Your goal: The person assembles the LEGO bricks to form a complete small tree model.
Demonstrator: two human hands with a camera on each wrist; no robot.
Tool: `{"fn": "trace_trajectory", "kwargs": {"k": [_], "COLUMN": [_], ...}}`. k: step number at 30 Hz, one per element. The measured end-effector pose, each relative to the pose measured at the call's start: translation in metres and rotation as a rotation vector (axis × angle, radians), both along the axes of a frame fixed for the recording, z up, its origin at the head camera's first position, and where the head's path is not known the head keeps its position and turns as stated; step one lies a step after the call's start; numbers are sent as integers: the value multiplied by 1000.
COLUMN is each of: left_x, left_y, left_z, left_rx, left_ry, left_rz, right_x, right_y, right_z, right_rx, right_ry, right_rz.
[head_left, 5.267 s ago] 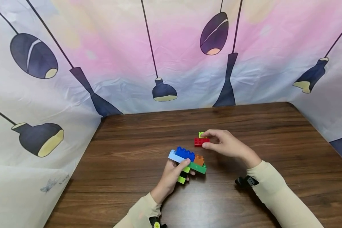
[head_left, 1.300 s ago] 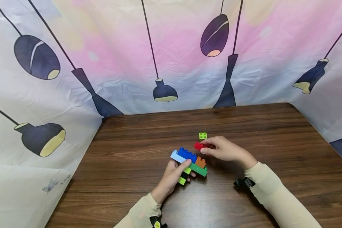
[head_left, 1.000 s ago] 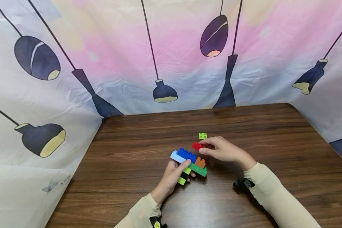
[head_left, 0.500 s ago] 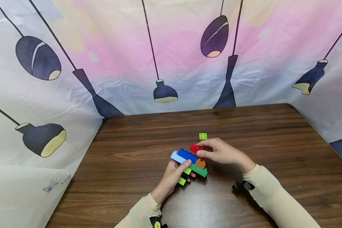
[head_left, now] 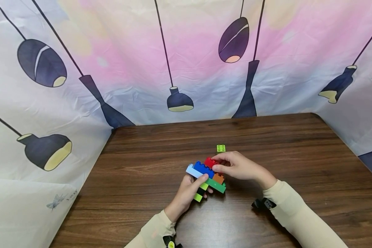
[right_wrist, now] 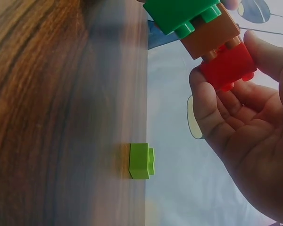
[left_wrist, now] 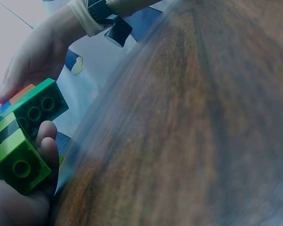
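In the head view my left hand [head_left: 185,193] grips a built stack of toy building bricks, its thumb over the side. The stack has a lime and black stem [head_left: 200,191], a green brick [head_left: 216,185] beside a light blue brick [head_left: 192,170], and above these a blue brick [head_left: 201,168] and an orange brick [head_left: 218,178]. My right hand [head_left: 241,167] pinches a red brick [right_wrist: 228,67] between thumb and fingers. In the right wrist view the red brick meets the studs of the orange brick [right_wrist: 211,34]; whether it is fully pressed on I cannot tell.
A loose lime brick [head_left: 221,148] with its studs up lies on the dark wooden table [head_left: 155,148], just beyond my right hand. A cloth printed with lamps [head_left: 198,69] hangs behind the table and along its sides.
My right hand has lifted the red brick from beside the loose lime brick and moved it left and nearer, onto the stack. The left hand has barely moved.
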State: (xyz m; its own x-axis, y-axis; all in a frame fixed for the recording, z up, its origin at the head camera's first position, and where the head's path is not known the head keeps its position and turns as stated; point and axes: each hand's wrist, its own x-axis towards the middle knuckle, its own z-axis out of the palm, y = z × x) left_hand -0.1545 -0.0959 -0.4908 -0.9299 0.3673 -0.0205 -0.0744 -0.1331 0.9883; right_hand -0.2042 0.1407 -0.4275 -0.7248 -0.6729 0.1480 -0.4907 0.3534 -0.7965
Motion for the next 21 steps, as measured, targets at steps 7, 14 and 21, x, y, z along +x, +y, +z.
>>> {"fn": "trace_trajectory", "kwargs": {"k": [7, 14, 21], "left_x": [0, 0, 0], "left_y": [0, 0, 0], "left_z": [0, 1, 1], "left_rx": [-7, -8, -12], "left_ry": [5, 12, 13], "left_rz": [-3, -6, -9], "right_x": [1, 3, 3], "right_y": [-2, -3, -4], "right_z": [-1, 0, 0], "right_rx": [-1, 5, 11], "right_ry": [21, 13, 29], "right_rz": [0, 2, 0]}}
